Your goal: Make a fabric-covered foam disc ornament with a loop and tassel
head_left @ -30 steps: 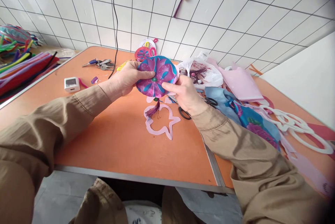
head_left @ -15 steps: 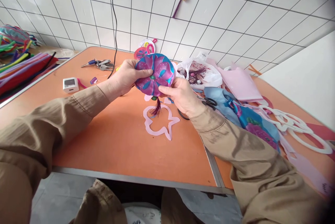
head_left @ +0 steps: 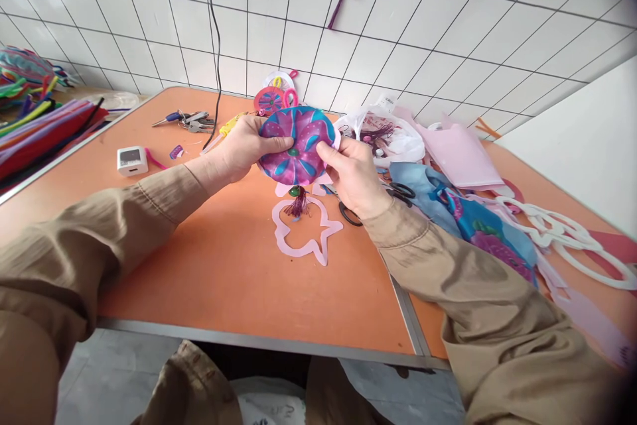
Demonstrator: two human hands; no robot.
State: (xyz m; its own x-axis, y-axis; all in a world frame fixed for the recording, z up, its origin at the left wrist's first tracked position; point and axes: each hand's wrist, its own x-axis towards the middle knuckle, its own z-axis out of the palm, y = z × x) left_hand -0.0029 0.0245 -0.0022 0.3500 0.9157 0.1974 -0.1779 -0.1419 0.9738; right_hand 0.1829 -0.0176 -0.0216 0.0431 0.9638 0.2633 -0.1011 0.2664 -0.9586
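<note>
Between both hands, raised over the orange table [head_left: 223,266], is a round purple and blue fabric ornament [head_left: 298,163] with a flower pattern. My left hand [head_left: 247,148] grips its left side, thumb on the front. On the right edge my right hand [head_left: 354,170] pinches it, thumb also in front; the fingers behind are hidden. A dark purple tassel [head_left: 298,205] with a green bead hangs from its bottom edge. Beneath and nearer to me lies a pink cut-out frame [head_left: 293,252] with a wavy outline.
Keys [head_left: 192,120] and a small white box [head_left: 132,161] lie at left. Black-handled scissors [head_left: 401,193], a plastic bag [head_left: 398,146] of tassels, pink sheets [head_left: 458,156] and blue patterned fabric [head_left: 492,239] crowd the right. A tiled wall [head_left: 279,7] stands behind.
My right hand has shifted slightly up and right along the ornament's edge, its thumb moving off the lower front. The ornament is turned a little, its tassel swinging slightly. My left hand keeps its hold.
</note>
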